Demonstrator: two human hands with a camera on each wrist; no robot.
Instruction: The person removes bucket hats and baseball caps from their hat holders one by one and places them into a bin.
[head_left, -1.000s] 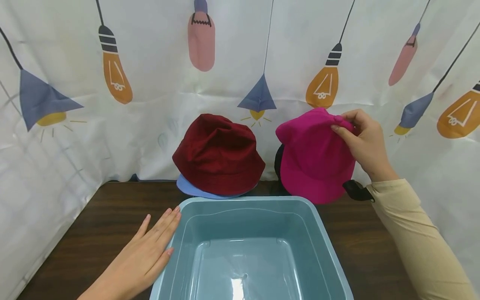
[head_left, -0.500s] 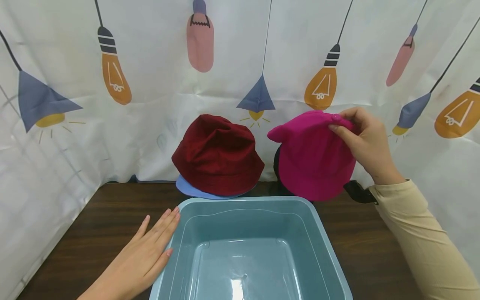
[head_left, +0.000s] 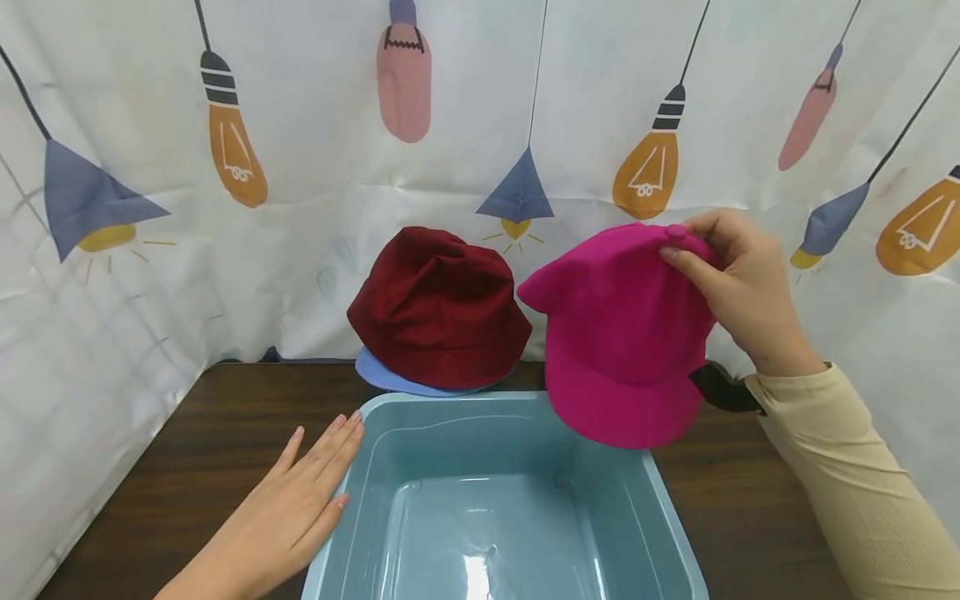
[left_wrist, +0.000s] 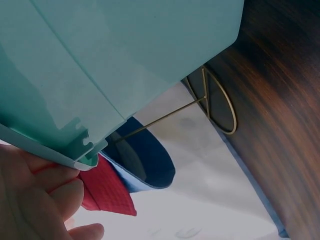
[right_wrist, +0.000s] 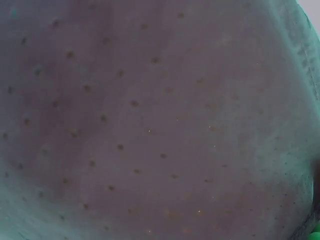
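Observation:
My right hand pinches a magenta cap by its crown, near the top button. The cap hangs brim down, its lower part overlapping the far right corner of a blue-green plastic tub. My left hand lies with straight fingers along the tub's left rim. In the left wrist view its fingertips are right at the tub's rim. A dark red bucket hat sits over a blue cap behind the tub. A blurred, dotted greyish surface fills the right wrist view.
In the left wrist view, a thin brass-coloured wire stand reaches up into the blue cap. The tub stands on a dark wooden table. A white curtain printed with lamps hangs close behind the hats.
The magenta cap has come forward and slightly left, from behind the tub to over its far right corner, and now covers a black item behind it. My left hand stays still.

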